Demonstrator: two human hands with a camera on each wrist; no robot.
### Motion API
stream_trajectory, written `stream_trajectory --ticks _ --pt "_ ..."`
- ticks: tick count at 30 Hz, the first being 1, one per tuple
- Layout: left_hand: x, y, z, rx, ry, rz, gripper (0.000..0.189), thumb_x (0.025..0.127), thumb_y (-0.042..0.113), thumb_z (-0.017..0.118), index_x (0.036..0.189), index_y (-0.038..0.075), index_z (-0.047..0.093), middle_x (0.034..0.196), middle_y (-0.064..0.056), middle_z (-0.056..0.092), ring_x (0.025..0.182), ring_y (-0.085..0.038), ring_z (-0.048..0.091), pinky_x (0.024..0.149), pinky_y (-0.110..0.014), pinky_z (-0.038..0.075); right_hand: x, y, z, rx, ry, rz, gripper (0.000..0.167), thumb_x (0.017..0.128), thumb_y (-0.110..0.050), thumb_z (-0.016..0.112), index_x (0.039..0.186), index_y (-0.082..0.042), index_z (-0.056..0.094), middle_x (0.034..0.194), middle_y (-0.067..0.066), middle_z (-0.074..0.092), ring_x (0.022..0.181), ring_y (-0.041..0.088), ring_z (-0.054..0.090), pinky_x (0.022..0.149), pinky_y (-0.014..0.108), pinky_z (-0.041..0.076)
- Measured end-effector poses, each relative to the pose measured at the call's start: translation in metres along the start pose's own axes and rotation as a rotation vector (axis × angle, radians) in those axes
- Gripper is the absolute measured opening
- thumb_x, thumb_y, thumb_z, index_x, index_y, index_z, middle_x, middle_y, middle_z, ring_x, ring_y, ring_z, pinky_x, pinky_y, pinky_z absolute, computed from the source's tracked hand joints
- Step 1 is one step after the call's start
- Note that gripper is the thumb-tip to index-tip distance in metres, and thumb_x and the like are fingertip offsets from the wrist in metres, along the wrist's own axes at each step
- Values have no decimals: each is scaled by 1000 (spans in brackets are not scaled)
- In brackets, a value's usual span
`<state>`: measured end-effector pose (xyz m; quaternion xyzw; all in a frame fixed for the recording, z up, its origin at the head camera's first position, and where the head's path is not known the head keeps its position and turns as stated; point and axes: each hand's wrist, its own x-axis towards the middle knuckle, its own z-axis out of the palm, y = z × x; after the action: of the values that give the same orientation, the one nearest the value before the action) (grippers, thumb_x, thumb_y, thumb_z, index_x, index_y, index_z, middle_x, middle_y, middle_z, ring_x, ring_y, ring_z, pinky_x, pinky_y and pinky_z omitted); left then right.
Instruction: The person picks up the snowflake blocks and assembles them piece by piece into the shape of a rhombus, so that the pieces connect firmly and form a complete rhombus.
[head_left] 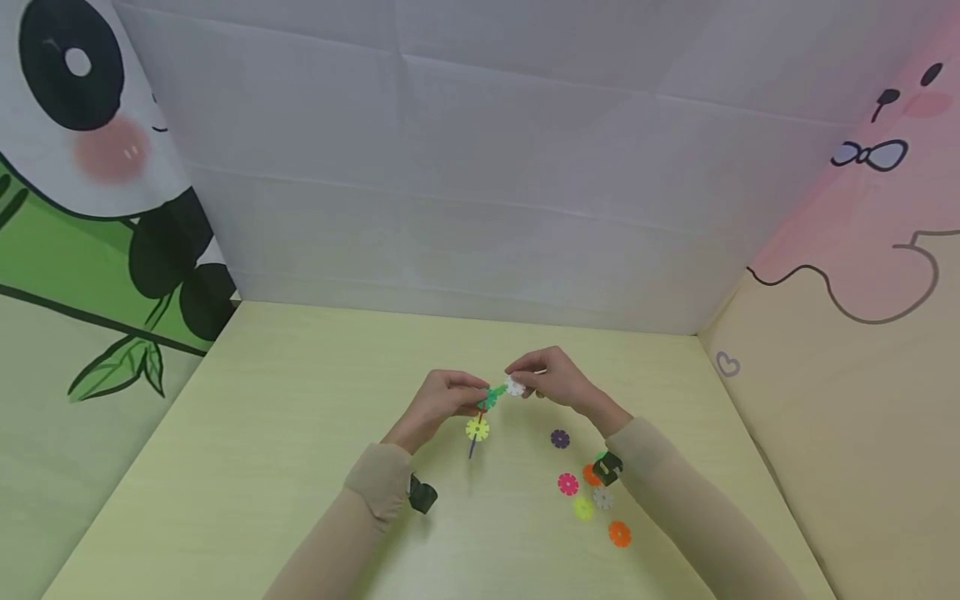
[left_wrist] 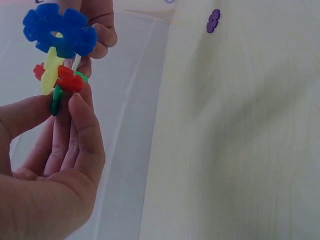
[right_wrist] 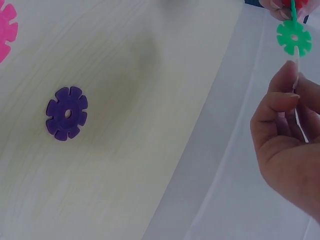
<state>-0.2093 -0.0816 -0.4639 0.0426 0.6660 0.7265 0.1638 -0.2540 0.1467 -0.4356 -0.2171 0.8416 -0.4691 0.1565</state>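
Note:
Slotted plastic flower discs form a linked chain between the hands. My left hand (head_left: 438,397) pinches its dark green disc (left_wrist: 55,104) between thumb and fingers. From there the red disc (left_wrist: 71,80), yellow disc (left_wrist: 49,75) and blue disc (left_wrist: 77,37) stick out, the blue one at the far end. On the other side a light green disc (right_wrist: 285,34) joins the chain. A white disc (head_left: 514,387) is pinched by my right hand (head_left: 561,380), its edge at a slot of the light green disc. The right fingers cover much of the white disc.
Loose discs lie on the table (head_left: 300,417) below my right forearm: purple (head_left: 555,441), pink (head_left: 564,489), yellow-green (head_left: 581,513), whitish (head_left: 599,503), and orange (head_left: 616,539) nearest me. Another orange disc (head_left: 588,477) and a green one sit partly behind the wrist camera (head_left: 608,468). A pale wall (head_left: 465,250) rises behind.

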Motion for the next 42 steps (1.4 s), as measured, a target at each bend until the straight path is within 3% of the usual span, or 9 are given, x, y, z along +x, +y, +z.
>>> stream_trajectory --ticks 3,7,12,18,26,34,42 --pt "0 1 0 -4 3 -5 19 87 6 70 101 -5 69 87 -17 69 77 -24 68 78 -41 53 1 2 2 35 8 6 17 93 -10 63 106 -3 70 91 7 69 73 35 66 57 36 49" --pt "0 1 0 -10 8 1 19 87 5 69 102 -7 68 87 -18 69 76 -24 68 74 -37 54 2 4 4 33 40 -8 14 92 -10 65 103 -4 71 89 6 70 71 32 67 59 39 51" --pt "0 1 0 -17 15 16 19 87 4 69 101 -9 68 87 -18 69 76 -25 68 75 -40 54 2 2 6 9 77 -31 12 91 -10 67 100 -4 72 85 3 70 67 27 67 57 36 52" --pt "0 2 1 -22 30 13 22 86 4 70 103 -10 67 88 -20 69 78 -26 68 79 -45 52 3 0 7 -10 111 -22 19 89 -11 69 101 4 71 78 3 70 67 29 66 56 31 51" --pt "0 0 2 -15 49 0 24 88 4 68 107 -12 65 91 -22 68 82 -30 67 80 -45 52 3 -3 7 -38 103 -66 17 90 -10 68 97 5 71 76 8 69 68 40 63 51 25 46" --pt "2 0 3 -7 68 1 18 86 2 69 101 -9 69 87 -17 69 76 -24 68 75 -40 54 5 -5 8 -116 109 -64 11 89 -13 70 93 -4 74 75 2 69 60 16 62 51 27 47" --pt "2 -1 1 -25 33 -9 17 87 6 69 100 -6 69 88 -17 69 80 -27 68 78 -42 53 5 -7 7 -103 97 -52 11 89 -14 70 95 -6 74 79 5 70 63 17 63 55 32 49"
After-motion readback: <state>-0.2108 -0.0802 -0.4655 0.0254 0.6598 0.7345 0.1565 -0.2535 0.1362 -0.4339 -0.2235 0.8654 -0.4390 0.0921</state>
